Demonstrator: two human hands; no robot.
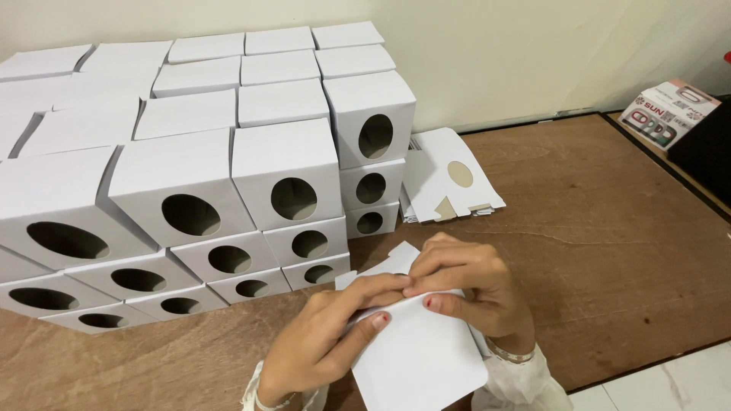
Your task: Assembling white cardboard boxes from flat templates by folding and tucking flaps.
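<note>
Currently both hands grip one flat white card blank (419, 354) at about six o'clock, just above the brown tabletop (609, 251). Left hand (327, 335) pinches the sheet's near edge, thumb on top; right hand (472, 293) closes over its upper flaps. Judged light, thin and easily creased, the blank is best held at its edges and fold lines. Stacked white boxes (190, 190) with oval cut-outs fill nine to eleven o'clock; loose flat blanks (449, 179) lie at one o'clock. Fingers hide the fold being worked. A printed carton (670, 110) at two o'clock is partly cut off.
</note>
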